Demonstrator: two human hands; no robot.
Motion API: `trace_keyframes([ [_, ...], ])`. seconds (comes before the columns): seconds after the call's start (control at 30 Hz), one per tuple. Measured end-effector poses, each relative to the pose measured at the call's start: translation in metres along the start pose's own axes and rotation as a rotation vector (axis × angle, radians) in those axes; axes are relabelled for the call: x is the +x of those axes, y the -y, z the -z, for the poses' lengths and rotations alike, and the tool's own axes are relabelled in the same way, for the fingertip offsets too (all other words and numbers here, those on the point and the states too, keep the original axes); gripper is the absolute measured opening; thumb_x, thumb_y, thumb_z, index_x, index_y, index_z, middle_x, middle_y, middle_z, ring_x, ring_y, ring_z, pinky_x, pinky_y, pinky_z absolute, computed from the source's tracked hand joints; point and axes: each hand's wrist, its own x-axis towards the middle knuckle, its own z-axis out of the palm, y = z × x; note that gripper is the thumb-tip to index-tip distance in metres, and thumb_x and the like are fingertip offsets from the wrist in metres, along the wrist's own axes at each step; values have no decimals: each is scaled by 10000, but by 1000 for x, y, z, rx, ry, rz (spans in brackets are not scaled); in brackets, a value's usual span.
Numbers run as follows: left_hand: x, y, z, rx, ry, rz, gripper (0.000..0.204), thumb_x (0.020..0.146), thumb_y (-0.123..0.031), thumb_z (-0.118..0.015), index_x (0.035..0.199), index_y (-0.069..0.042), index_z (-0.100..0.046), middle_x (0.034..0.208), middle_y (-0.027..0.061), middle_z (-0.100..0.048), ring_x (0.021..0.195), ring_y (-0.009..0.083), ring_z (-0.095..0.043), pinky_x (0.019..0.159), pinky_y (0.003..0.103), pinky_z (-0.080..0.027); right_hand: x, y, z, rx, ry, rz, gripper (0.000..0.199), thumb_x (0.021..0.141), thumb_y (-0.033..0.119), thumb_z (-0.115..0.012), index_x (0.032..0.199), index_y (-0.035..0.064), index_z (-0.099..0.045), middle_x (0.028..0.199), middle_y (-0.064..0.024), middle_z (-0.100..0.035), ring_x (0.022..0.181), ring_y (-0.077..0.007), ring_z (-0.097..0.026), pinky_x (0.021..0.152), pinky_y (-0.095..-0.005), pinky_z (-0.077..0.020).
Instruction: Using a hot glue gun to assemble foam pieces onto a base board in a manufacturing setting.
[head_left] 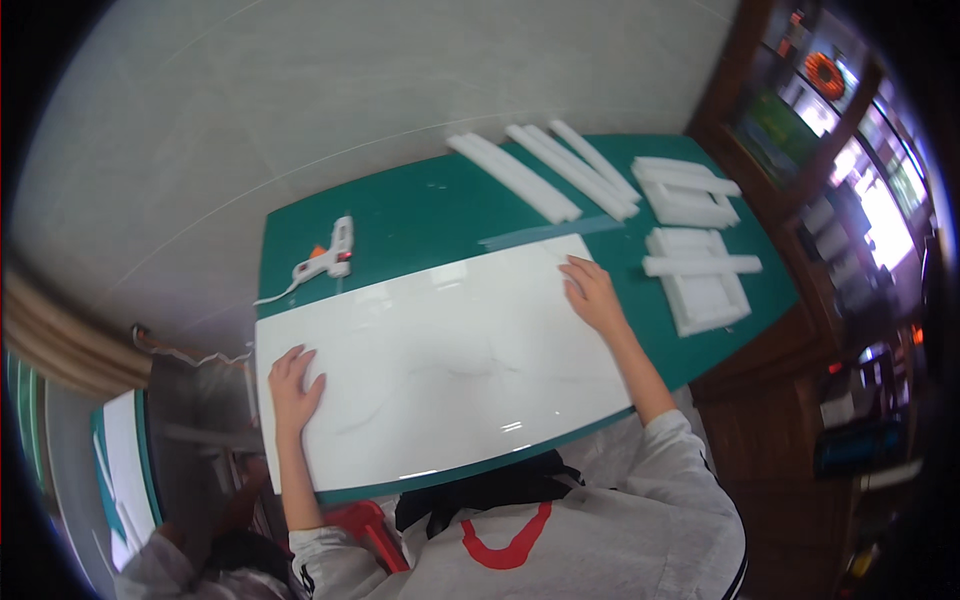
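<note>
A large glossy white board [450, 370] lies flat across the near part of the green table [400, 215]. My left hand [295, 388] rests on the board near its left end, fingers spread. My right hand [592, 292] lies on its far right corner, fingers stretched out and holding nothing. Beyond the board's left part sits a white glue gun [328, 258] with an orange piece beside it and a white cord. Several white foam strips [515, 178] lie at the far side, and a bluish translucent strip [550, 232] runs along the board's far edge.
On the right of the table are two white foam frames [685, 192], the nearer foam frame [700, 282] with a bar across it. A grey wall [400, 70] borders the far side. At the lower left another person's sleeve [155, 568] shows near a second table [130, 470]. A red stool [370, 530] stands below.
</note>
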Motion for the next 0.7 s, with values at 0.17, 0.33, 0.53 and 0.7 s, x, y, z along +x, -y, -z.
trace_keyframes([
  [0.17,-1,3,2,5,-15,-7,406,635,-173,-646,1030,-122,-573,1114,86,-509,1023,278,-453,877,389,-330,-1,0,0,20,4,25,252,725,57,-553,976,59,-574,1088,-142,-536,995,-305,-502,843,-377,-383],
  [0.33,-3,2,6,-15,-3,-37,387,663,-209,-634,1038,-136,-572,1131,71,-503,1040,264,-446,891,385,-315,-1,7,6,19,55,7,247,739,48,-535,983,53,-574,1111,-139,-527,1011,-296,-488,858,-371,-372],
  [0.53,-4,3,8,-37,42,3,383,688,-239,-618,1055,-146,-562,1153,56,-486,1073,242,-426,916,382,-289,5,13,8,40,103,-38,254,757,48,-515,1007,45,-563,1134,-141,-514,1032,-295,-471,883,-360,-354],
  [0.7,-3,2,7,-45,49,-5,379,695,-231,-615,1060,-147,-558,1158,59,-479,1080,245,-418,918,382,-286,6,14,12,22,106,-47,254,759,46,-510,1008,43,-562,1141,-140,-513,1037,-297,-469,892,-359,-352],
])
